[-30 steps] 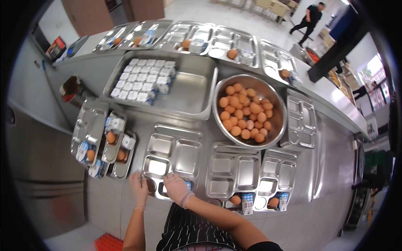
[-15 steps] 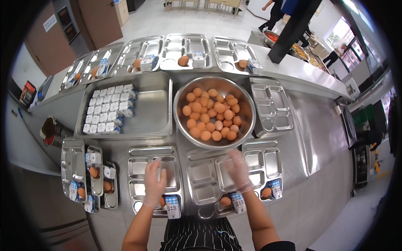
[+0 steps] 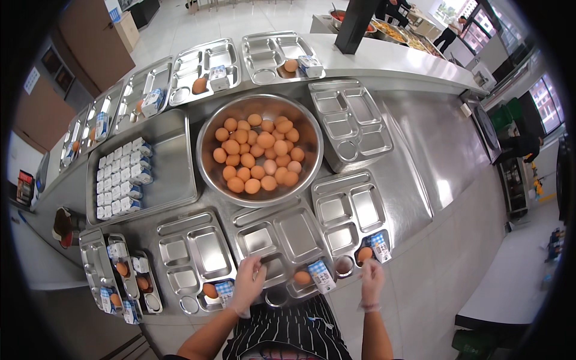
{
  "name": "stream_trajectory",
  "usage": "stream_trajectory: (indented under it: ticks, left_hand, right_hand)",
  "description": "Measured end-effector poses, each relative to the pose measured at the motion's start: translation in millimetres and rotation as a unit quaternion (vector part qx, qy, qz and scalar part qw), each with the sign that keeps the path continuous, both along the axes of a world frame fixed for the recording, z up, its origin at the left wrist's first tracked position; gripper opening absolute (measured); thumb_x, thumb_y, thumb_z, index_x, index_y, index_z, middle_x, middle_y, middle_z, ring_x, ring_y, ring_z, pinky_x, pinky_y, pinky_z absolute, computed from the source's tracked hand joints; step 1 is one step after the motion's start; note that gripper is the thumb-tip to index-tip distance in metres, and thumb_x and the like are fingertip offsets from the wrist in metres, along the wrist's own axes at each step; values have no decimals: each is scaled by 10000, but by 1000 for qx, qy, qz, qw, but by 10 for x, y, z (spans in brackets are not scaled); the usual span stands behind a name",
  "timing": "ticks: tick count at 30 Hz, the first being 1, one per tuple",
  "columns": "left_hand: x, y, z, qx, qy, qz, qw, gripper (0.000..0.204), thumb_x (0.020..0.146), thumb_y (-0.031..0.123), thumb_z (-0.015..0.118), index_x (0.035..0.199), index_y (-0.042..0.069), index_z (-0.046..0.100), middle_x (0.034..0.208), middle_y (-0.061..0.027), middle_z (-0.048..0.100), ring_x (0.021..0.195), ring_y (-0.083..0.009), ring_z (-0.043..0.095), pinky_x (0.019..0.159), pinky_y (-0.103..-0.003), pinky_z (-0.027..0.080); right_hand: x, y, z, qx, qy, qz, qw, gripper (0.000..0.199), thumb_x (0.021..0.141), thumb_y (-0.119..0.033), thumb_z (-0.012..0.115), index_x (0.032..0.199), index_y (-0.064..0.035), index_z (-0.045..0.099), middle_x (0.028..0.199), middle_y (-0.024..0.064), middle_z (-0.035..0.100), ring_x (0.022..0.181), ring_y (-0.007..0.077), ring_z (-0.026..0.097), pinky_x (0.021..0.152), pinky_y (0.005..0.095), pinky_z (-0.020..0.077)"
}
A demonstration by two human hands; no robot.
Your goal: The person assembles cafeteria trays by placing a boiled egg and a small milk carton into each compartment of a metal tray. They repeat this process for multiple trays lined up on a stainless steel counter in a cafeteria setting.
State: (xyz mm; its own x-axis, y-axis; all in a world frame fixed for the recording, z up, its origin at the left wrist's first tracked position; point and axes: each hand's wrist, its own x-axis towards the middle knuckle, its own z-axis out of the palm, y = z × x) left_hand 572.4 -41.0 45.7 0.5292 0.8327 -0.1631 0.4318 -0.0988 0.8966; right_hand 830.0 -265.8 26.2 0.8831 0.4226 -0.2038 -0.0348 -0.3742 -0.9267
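Both my hands wear clear plastic gloves. My left hand [image 3: 249, 284] is over the near left part of the middle compartment tray [image 3: 298, 234], fingers apart and holding nothing. An egg [image 3: 302, 278] and a blue-and-white milk carton [image 3: 321, 276] lie in that tray's near section. My right hand [image 3: 372, 284], fingers curled together, is at the near edge of the right tray [image 3: 333, 208]. Just beyond it are that tray's egg [image 3: 365, 254] and milk carton [image 3: 380, 246]. Whether its fingers grip the rim is hidden. On the left tray [image 3: 177, 249] lie another egg [image 3: 210, 290] and carton [image 3: 224, 292].
A steel bowl [image 3: 201, 162] of eggs stands mid-table, beside a deep pan [image 3: 174, 162] with rows of cartons. Stacked trays [image 3: 351, 120] are at its right. Filled trays line the back ledge [image 3: 384, 60]; more overlap at the far left [image 3: 96, 258]. People are in the background.
The view has turned to the right. My left hand has moved from the left tray to the middle one, and my right hand from above the middle tray to the right tray's near edge.
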Motion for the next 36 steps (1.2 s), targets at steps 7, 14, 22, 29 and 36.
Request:
stream_trajectory:
  ticks: [7, 14, 22, 29, 36]
  left_hand:
    - [-412, -824, -259, -204, -9, 72, 976, 272, 831, 77, 566, 1075, -11, 482, 978, -121, 512, 918, -196, 510, 819, -324, 416]
    - [-384, -1089, -1159, -346, -138, 215, 903, 246, 842, 131, 588, 1040, -13, 559, 903, -66, 607, 805, -128, 544, 689, -275, 448]
    - [-312, -1458, -681, -365, -221, 176, 887, 283, 907, 89, 523, 1165, -25, 543, 1073, -43, 598, 968, -106, 524, 869, -268, 418]
    - [-374, -1957, -1089, -382, -234, 194, 873, 298, 905, 149, 558, 1146, -25, 551, 1056, -60, 606, 934, -102, 535, 820, -256, 437]
    - [-245, -2220, -1248, -316, -253, 181, 896, 270, 890, 129, 574, 1094, -47, 576, 998, -61, 631, 905, -104, 553, 805, -252, 447]
  right_hand:
    - [-700, -321, -424, -22, 370, 21, 929, 212, 927, -196, 534, 1044, -22, 568, 881, 64, 623, 733, 138, 591, 641, 274, 483]
    - [-724, -198, -652, 114, 405, 24, 907, 220, 845, -71, 584, 1063, -50, 560, 897, 24, 610, 718, 117, 565, 576, 243, 442]
    - [-657, -246, 193, 43, 109, 310, 943, 285, 895, -138, 564, 1166, -52, 545, 963, 7, 551, 761, 64, 471, 611, 227, 393]
    - [-693, -486, 326, 54, 348, 155, 923, 231, 903, -129, 569, 1121, -56, 544, 831, -20, 532, 657, 59, 446, 569, 191, 366]
    - [-521, -859, -50, 21, 287, 170, 942, 168, 881, -115, 598, 1036, -69, 550, 712, -22, 493, 601, 59, 426, 521, 189, 340]
